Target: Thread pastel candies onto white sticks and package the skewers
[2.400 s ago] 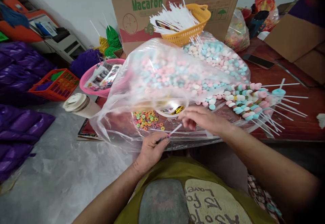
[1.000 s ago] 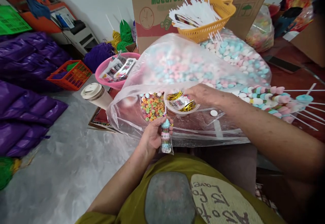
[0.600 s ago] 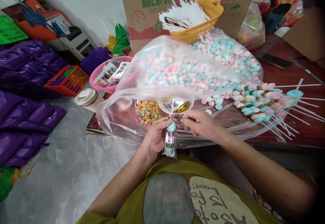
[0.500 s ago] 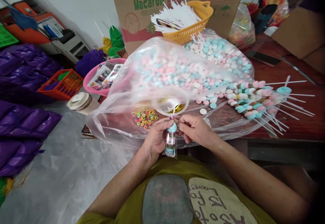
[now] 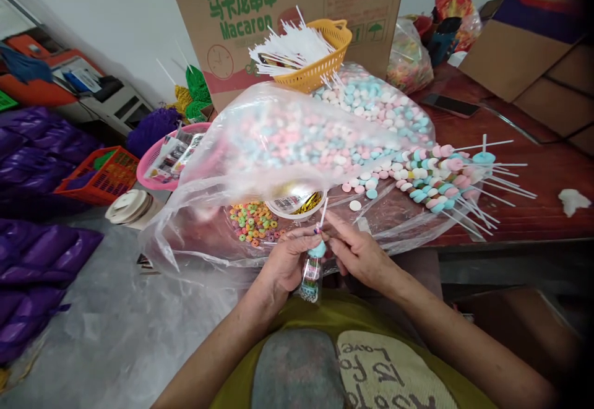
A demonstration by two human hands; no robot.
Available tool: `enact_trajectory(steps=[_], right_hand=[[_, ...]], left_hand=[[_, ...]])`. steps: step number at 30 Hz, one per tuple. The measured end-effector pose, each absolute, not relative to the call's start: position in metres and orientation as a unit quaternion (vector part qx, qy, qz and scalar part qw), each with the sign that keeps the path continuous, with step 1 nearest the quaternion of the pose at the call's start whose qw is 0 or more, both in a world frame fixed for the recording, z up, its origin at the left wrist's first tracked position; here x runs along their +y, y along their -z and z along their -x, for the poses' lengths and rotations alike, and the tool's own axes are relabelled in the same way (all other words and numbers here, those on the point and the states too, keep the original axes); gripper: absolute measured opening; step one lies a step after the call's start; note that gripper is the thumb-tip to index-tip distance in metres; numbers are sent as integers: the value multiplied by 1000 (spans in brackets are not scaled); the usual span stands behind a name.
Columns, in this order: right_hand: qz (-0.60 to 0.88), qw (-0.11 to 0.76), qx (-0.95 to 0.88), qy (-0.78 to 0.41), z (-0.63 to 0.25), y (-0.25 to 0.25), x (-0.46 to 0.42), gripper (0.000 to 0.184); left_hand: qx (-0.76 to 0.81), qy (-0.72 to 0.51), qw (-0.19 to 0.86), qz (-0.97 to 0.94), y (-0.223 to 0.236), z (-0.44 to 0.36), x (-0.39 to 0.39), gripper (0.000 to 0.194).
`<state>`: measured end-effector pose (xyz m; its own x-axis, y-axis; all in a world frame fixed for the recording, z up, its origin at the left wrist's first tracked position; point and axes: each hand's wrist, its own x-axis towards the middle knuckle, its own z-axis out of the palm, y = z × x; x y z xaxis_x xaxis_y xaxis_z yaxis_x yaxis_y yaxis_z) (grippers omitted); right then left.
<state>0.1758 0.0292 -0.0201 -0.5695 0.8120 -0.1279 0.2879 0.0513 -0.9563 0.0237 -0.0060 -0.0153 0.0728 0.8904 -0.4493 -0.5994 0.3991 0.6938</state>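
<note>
A candy skewer in a clear printed sleeve hangs between my hands, its white stick pointing up. My left hand is closed on it, thumb and fingers at the pale blue candy by the sleeve's neck. Against the neck and the base of the stick, my right hand pinches from the other side, with a finger beside the stick. Something small and dark, perhaps a tie, shows at the neck between the fingertips. Just beyond lies a round clear tub with gold twist ties, beside colourful candy rings.
A large clear bag of pastel candies covers the table middle. Finished-looking skewers are piled at right. Behind stand a yellow basket of white sticks and a cardboard box. A pink basket and lidded cup are at left.
The view has turned a little to the right, so the table things sit further left. The stick now leans right, and a right finger reaches up beside it. Both hands keep the skewer.
</note>
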Motion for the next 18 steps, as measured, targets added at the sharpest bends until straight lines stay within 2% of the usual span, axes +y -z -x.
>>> enact_trajectory(steps=[3,4,6,7,10,13,18], right_hand=[[406,215,-700,-547,-175,18,30,58],[412,210,-703,-540,-176,18,30,50],[408,206,-723,-518,-182,19,32,21],[399,211,-737,-502,-186,19,32,14],[388,278,-748,-462,-199,16,31,20],[401,334,-710,-473,-204,8,24,21],[387,269,-694,-544,-184,11,16,20]], left_hand=[[451,-523,706,-159,15,-29,-6,22],[456,-528,700,-154,15,-30,-6,22],[459,-544,689,-140,16,-29,-6,21],[458,-551,685,-133,16,-29,-6,20],[456,-546,693,-116,20,-28,-7,20],[453,-511,721,-116,25,-30,-8,21],[465,-539,691,-127,31,-39,-11,24]])
